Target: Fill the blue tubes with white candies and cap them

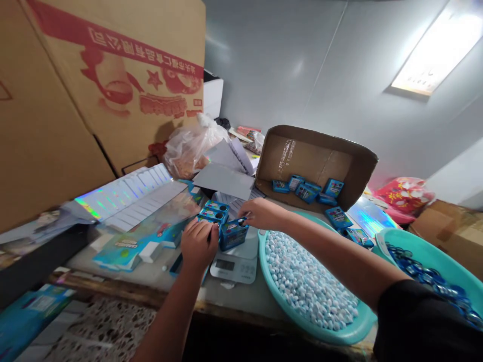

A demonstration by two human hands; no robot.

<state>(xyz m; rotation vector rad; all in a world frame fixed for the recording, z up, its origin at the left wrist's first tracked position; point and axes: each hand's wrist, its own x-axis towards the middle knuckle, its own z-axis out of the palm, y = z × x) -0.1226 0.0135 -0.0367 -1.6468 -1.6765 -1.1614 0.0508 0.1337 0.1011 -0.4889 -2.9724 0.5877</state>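
A small blue open box (233,235) stands on a white digital scale (236,263) near the table's front. My left hand (198,245) is closed against the box's left side and steadies it. My right hand (259,213) hovers over the box's top, fingers pinched on something too small to name. Two more small blue boxes (214,211) sit just behind the scale. A teal basin (298,317) heaped with small white and blue candies lies right of the scale, under my right forearm.
A second teal basin (433,259) with dark blue pieces stands at the far right. An open cardboard box (313,156) behind holds several blue boxes. Flat holographic cards (124,196), a plastic bag (188,146) and large cartons (56,100) crowd the left.
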